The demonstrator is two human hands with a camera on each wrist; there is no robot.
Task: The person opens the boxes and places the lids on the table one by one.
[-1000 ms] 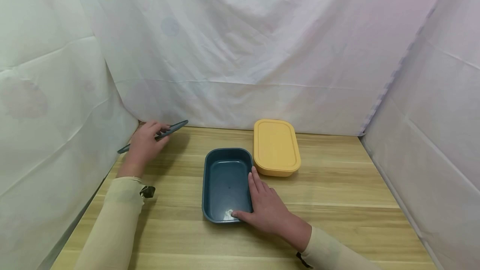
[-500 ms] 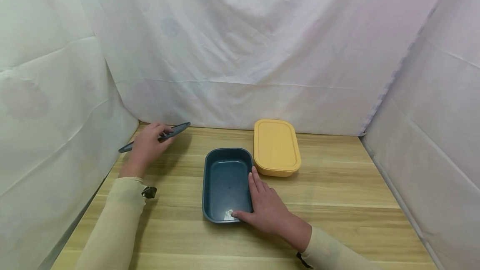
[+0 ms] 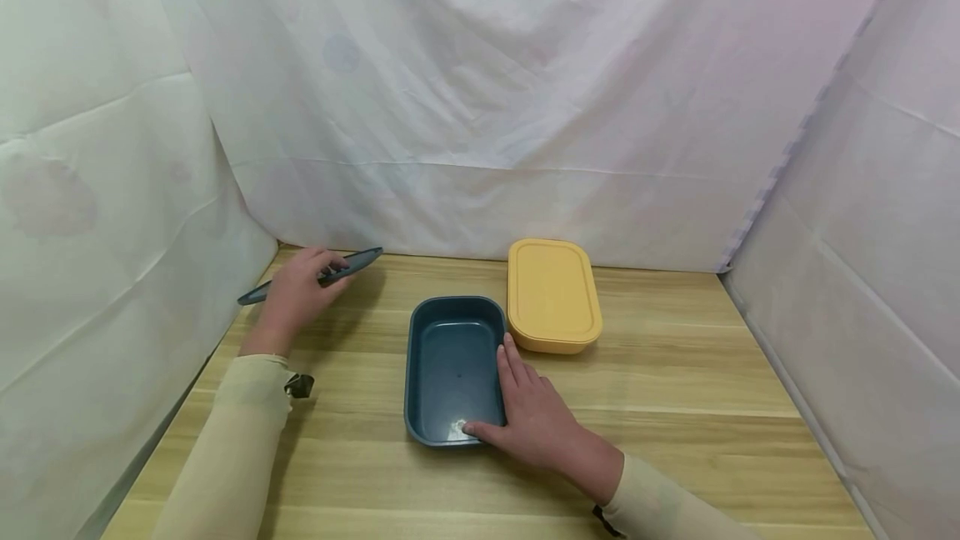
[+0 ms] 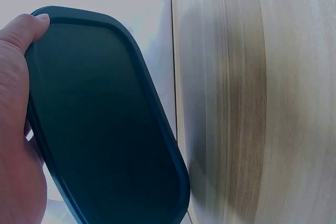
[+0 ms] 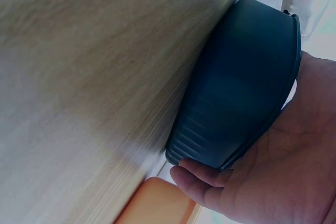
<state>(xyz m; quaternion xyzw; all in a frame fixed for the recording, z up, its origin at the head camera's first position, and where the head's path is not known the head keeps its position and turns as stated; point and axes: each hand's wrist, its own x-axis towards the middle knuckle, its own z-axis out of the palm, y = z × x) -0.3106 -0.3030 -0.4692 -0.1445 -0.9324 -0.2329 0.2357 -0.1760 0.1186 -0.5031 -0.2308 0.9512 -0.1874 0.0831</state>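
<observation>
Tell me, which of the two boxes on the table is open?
The dark blue box, steadied by the right hand, is open and empty. The yellow box behind it has its lid on.

Matt plastic blue container [image 3: 453, 369] and lid [image 3: 315, 276]; smooth wood-grain table [image 3: 675, 390].
</observation>
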